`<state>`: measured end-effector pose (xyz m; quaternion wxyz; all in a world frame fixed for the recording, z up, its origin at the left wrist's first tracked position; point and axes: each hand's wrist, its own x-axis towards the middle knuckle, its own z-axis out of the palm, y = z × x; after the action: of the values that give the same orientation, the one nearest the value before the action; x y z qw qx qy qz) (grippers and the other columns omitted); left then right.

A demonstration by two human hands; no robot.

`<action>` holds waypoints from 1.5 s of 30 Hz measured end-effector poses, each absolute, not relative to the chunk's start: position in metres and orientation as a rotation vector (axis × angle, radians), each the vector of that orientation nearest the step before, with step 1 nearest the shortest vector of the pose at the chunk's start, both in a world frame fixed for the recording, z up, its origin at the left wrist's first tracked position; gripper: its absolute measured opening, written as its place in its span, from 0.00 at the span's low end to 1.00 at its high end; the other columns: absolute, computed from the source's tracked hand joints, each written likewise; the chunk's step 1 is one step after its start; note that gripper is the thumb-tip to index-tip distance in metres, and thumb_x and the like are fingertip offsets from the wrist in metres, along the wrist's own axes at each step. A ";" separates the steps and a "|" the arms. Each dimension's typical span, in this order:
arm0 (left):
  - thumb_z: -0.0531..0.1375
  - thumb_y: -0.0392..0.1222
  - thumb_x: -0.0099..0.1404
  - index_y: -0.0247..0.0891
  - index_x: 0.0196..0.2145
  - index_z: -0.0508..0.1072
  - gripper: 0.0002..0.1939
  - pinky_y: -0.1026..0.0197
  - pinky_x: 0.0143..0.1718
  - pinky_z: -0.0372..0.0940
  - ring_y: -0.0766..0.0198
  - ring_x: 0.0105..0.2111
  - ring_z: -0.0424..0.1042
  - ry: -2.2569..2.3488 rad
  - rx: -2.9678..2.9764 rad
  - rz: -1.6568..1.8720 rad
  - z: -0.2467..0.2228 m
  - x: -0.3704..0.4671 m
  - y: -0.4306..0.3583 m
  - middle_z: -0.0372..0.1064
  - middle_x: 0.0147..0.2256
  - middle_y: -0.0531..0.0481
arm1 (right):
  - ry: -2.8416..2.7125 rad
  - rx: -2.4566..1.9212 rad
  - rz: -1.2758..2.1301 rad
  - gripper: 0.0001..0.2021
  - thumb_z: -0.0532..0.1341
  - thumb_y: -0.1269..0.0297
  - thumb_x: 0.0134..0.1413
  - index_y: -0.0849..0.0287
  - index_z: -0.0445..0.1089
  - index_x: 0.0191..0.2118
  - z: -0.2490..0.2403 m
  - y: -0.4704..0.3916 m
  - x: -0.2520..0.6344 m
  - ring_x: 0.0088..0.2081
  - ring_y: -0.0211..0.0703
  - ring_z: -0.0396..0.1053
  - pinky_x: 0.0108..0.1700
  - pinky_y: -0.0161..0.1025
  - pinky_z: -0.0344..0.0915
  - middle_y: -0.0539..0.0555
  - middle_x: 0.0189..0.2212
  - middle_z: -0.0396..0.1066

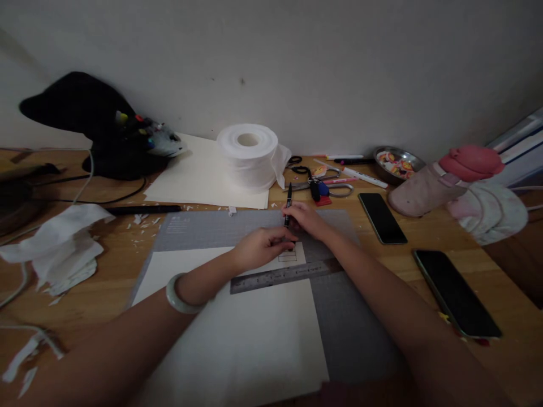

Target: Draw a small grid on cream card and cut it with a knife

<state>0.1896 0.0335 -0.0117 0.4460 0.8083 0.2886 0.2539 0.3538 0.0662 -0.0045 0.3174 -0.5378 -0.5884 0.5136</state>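
Note:
My right hand point(306, 219) grips a black pen point(288, 204) held nearly upright, its tip down on a white sheet of paper point(237, 333). A small ruled box is drawn on the sheet point(288, 256) just under the hands. My left hand point(261, 247), with a pale bangle on its wrist, rests flat on the paper beside the drawing. A metal ruler point(285, 276) lies across the sheet just below both hands, untouched as far as I can see. The paper sits on a grey cutting mat point(339, 316).
Behind the mat stand a white tissue roll point(249, 155), scissors point(324, 182), markers and a small metal dish point(396, 162). Two dark phones point(382, 217) point(457, 293) lie at right, near a pink object point(445, 178). Crumpled tissue point(63, 243) and cables lie at left.

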 end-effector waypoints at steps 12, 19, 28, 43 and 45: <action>0.58 0.37 0.60 0.36 0.38 0.75 0.09 0.70 0.28 0.64 0.69 0.28 0.71 0.734 1.874 0.661 -0.012 0.192 0.030 0.75 0.32 0.52 | -1.099 -1.339 1.484 0.06 0.53 0.64 0.45 0.59 0.60 0.22 -0.007 0.072 0.352 0.13 0.30 0.53 0.14 0.28 0.44 0.44 0.11 0.56; 0.58 0.37 0.60 0.38 0.38 0.75 0.08 0.67 0.37 0.66 0.67 0.34 0.73 0.699 1.896 0.676 -0.016 0.192 0.032 0.75 0.36 0.52 | -1.133 -1.361 1.467 0.05 0.53 0.65 0.45 0.58 0.59 0.23 -0.003 0.070 0.351 0.14 0.30 0.53 0.14 0.29 0.45 0.44 0.12 0.55; 0.59 0.37 0.60 0.38 0.38 0.75 0.08 0.67 0.40 0.66 0.67 0.36 0.73 0.694 1.883 0.675 -0.018 0.193 0.032 0.75 0.36 0.52 | -1.151 -1.329 1.472 0.05 0.54 0.64 0.43 0.59 0.60 0.23 -0.009 0.073 0.353 0.14 0.31 0.54 0.14 0.29 0.45 0.44 0.12 0.57; 0.57 0.41 0.62 0.40 0.41 0.74 0.11 0.67 0.37 0.65 0.67 0.33 0.72 0.762 2.044 0.657 -0.018 0.190 0.033 0.75 0.36 0.52 | -1.196 -1.340 1.435 0.06 0.54 0.61 0.43 0.58 0.60 0.24 -0.009 0.071 0.354 0.15 0.31 0.54 0.15 0.30 0.46 0.44 0.13 0.56; 0.56 0.42 0.63 0.40 0.42 0.74 0.11 0.67 0.35 0.65 0.68 0.32 0.72 0.775 2.047 0.650 -0.020 0.189 0.033 0.75 0.36 0.52 | -1.196 -1.346 1.423 0.06 0.54 0.62 0.43 0.58 0.60 0.24 -0.008 0.071 0.353 0.15 0.31 0.54 0.15 0.30 0.47 0.44 0.14 0.56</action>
<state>0.1892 0.0331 -0.0200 0.4163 0.8151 0.3085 0.2590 0.3535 0.0709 -0.0085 0.4109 -0.5348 -0.4752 0.5652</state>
